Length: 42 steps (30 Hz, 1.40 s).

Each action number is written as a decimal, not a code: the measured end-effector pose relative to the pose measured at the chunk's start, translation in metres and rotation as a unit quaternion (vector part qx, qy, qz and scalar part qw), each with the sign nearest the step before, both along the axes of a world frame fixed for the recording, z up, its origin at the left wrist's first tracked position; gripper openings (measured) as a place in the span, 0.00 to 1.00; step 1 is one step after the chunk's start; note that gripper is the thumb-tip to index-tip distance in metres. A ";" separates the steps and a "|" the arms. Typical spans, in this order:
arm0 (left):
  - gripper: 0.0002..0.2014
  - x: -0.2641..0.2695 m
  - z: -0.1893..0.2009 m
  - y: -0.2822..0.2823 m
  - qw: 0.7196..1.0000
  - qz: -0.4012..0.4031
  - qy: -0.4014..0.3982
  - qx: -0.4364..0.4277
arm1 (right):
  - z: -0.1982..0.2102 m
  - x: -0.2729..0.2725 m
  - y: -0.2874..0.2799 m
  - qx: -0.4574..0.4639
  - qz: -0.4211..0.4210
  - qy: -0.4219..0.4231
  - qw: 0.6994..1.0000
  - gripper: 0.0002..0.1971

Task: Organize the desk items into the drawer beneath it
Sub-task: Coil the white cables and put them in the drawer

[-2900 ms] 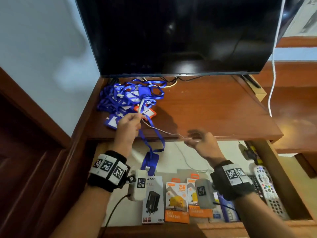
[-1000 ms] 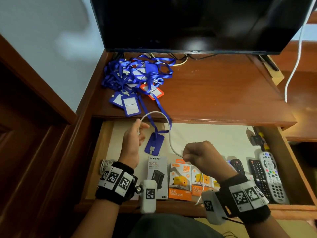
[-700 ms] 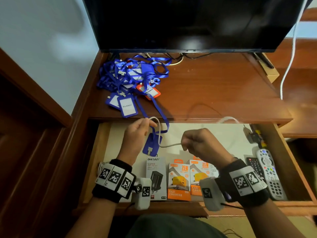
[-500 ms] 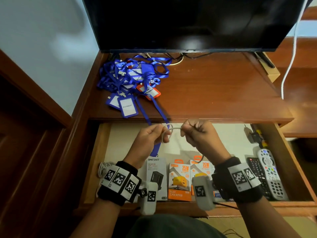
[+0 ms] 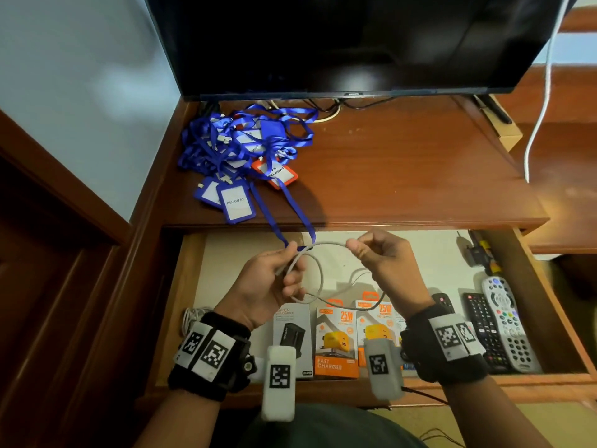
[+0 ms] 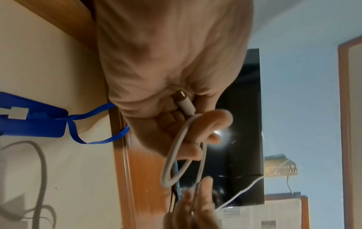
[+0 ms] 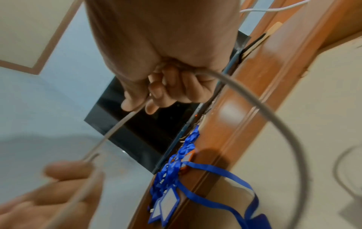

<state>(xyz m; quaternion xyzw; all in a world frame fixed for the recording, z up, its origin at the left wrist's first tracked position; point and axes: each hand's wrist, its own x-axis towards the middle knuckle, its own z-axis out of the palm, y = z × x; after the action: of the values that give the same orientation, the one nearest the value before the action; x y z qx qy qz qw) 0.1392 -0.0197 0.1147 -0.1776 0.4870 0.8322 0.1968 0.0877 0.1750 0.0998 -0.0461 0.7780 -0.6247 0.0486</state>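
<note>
The task looks partly done: the open drawer point(image 5: 181, 286) already holds charger boxes point(image 5: 336, 341), remote controls point(image 5: 504, 321) and a coiled white wire point(image 5: 192, 318) in its left corner, while the heap of blue lanyards point(image 5: 245, 150) lies on the counter point(image 5: 403, 176), one strap hanging over the edge into the drawer. Above the drawer, the left hand point(image 5: 268, 286) grips the loops and plug end of the white cable point(image 5: 326, 245) with curled fingers, and the right hand point(image 5: 384, 263) pinches the cable between thumb and fingers. I judge that the cable must be coiled and laid inside, then the lanyards.

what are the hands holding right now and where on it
Both hold one white cable. The left hand grips it just behind the plug, loop around its fingers; the right hand pinches it farther along.
</note>
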 end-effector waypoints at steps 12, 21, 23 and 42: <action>0.19 0.012 -0.006 -0.011 0.986 -0.143 0.027 -0.082 | -0.002 -0.015 0.033 -0.058 -0.101 0.016 0.993 0.08; 0.20 -0.002 0.000 -0.039 0.981 0.108 0.036 0.158 | -0.020 -0.006 0.035 -0.116 -0.020 -0.080 0.990 0.11; 0.18 -0.003 0.001 -0.044 0.975 0.138 0.057 0.163 | -0.021 -0.003 0.031 -0.107 -0.034 -0.077 0.991 0.11; 0.18 -0.016 0.009 -0.038 0.921 0.229 0.173 -0.262 | 0.019 0.031 -0.056 0.145 0.291 0.126 0.937 0.10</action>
<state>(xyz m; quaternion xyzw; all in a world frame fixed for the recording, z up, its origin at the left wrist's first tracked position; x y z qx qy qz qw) 0.1231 -0.0576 0.1241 -0.1828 0.6599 0.7151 -0.1405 0.1189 0.1189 0.1185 -0.3413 0.8123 -0.4529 0.1363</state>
